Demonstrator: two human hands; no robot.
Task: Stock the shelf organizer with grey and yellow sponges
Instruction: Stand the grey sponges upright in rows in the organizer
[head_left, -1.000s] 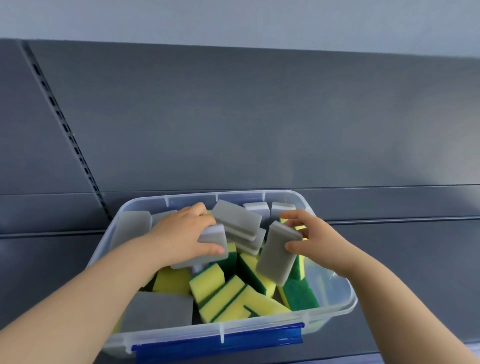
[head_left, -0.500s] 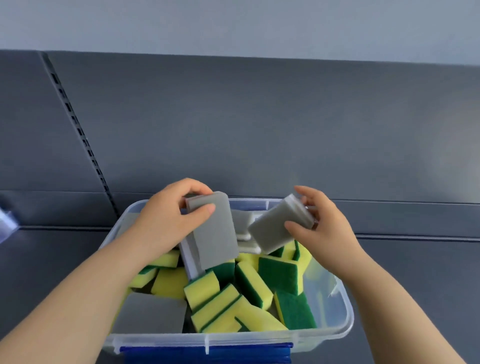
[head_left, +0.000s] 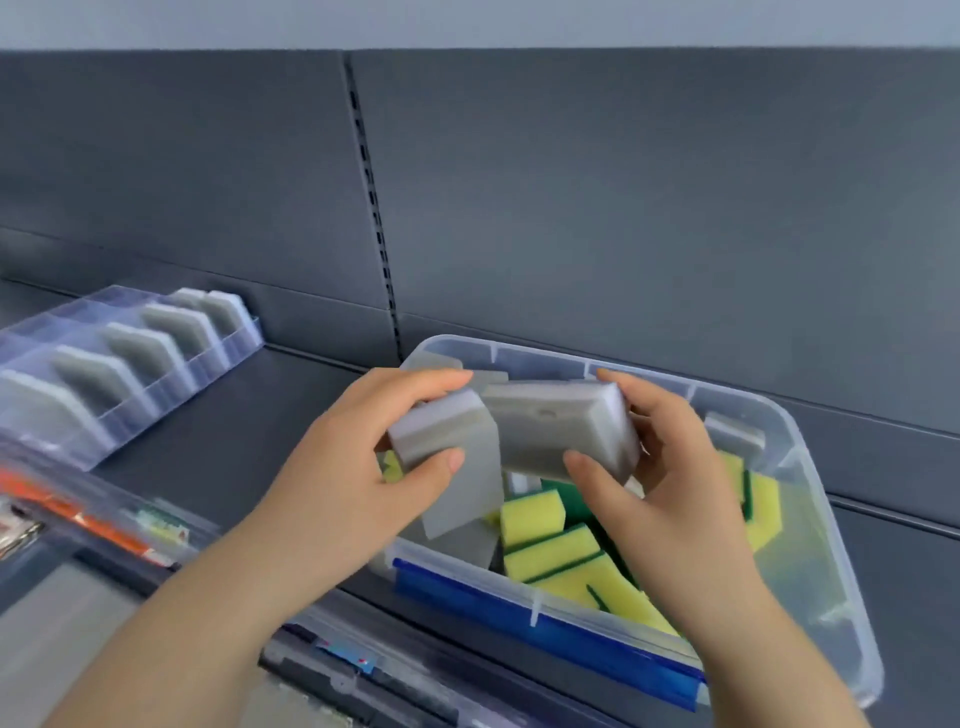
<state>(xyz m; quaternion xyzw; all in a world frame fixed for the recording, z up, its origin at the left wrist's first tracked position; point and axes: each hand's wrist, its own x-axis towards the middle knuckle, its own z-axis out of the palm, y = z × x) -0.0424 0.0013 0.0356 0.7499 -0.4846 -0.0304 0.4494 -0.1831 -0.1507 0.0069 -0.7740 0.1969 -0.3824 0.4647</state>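
Grey sponges lifted clear of bin, transfer step pending.
Left hand (head_left: 358, 467) pinches one grey sponge (head_left: 441, 441); right hand (head_left: 660, 483) grips a second sponge (head_left: 561, 431), both above the clear bin (head_left: 810, 519) at its left end. Next, likely: carry left to shelf organizer (head_left: 130, 364), seat upright in free slots.

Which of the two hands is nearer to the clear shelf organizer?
Left. The left hand holds a grey sponge just right of the shelf organizer; the right hand is farther right, over the bin.
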